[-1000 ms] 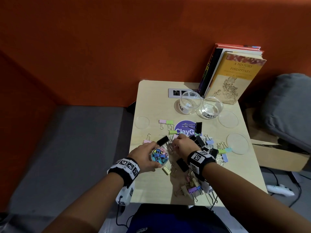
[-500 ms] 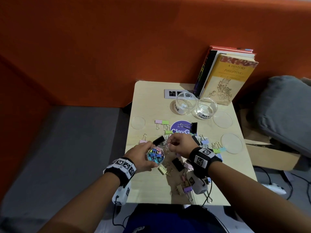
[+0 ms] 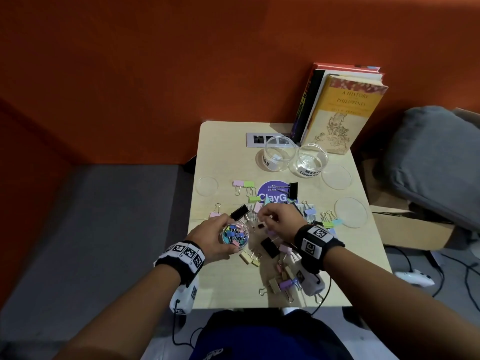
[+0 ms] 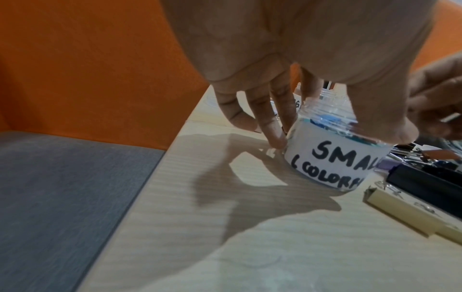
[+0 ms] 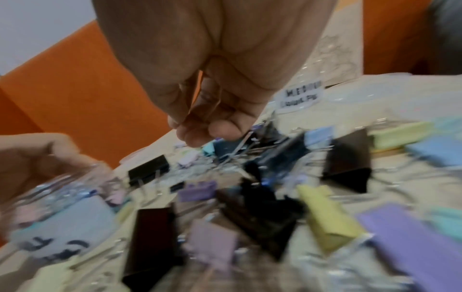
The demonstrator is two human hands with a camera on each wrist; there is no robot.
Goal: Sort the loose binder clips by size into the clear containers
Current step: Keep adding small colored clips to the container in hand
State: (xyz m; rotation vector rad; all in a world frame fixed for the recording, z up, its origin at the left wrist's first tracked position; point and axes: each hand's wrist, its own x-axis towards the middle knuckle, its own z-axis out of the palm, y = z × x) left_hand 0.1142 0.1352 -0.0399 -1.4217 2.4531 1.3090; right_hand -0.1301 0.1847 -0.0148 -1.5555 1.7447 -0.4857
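left hand [image 3: 210, 236] grips the small jar [image 3: 235, 236] from its left side, fingers [image 4: 272, 126] curled round the wall, thumb on the near rim; jar sits upright on the desk [image 3: 226, 284], label reads "smal / colorf", already part full of small coloured clips. right hand [image 3: 279, 220] hovers just right of the jar over the loose pile of binder clips [image 3: 285, 245], fingers [image 5: 207, 130] bunched narrow in a pinch; looks like a thin wire handle or tiny clip in the pinch but the wrist view is blurred, cannot tell for sure. a very small dark clip [image 3: 260, 226] lies on the desk between jar and right hand. key relation: jar mouth is directly left of the pinching fingers, near, open side up, so the right hand is the one to carry across and release over it while the left steadies. two other clear containers [image 3: 279, 154] stand at the far side by the books [image 3: 342, 110], well apart from both hands, look empty. larger black and pastel clips lie scattered right of and nearer than the jar, unsorted, so the task looks early to midway
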